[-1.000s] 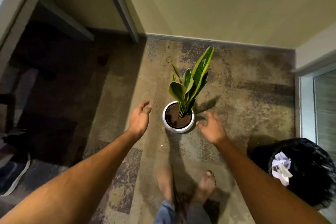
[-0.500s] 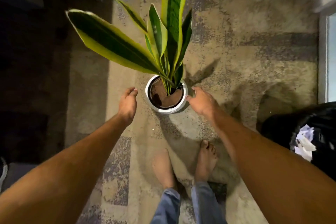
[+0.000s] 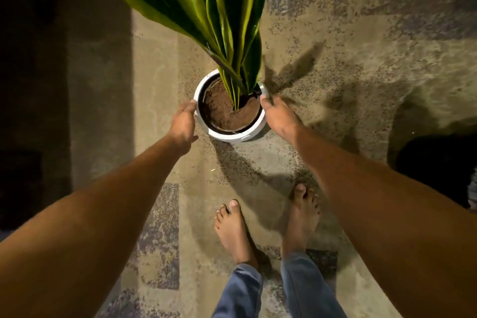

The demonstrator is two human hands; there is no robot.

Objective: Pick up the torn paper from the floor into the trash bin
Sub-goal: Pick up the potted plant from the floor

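So we've got both hands on a white plant pot (image 3: 233,134) sitting on the floor. Our left hand (image 3: 183,124) is against the pot's left side with fingertips at the rim, and our right hand (image 3: 277,116) is on the right side, fingers wrapping down along the wall with the thumb up at the rim. We'd call both of them clamped on the pot, one each side.

As for the task's stuff: we can't spot any torn paper lying loose on the floor, except maybe a tiny pale fleck (image 3: 212,170) just below the pot, too small to tell what it is. The trash bin (image 3: 436,162) is the dark round shape at the right edge, mostly in shadow, with a sliver of something pale (image 3: 472,191) showing at the very edge of the frame.

The floor is a carpet (image 3: 335,33) in mottled tan with greyish-purple patches, and the left side drops off into deep shadow.

The pot is full of brown soil (image 3: 227,111), and the long green leaves with yellow edges (image 3: 206,8) rise straight at the camera, blocking the top middle of the view. Our bare feet (image 3: 233,230) and blue jean cuffs (image 3: 242,289) are below the pot.
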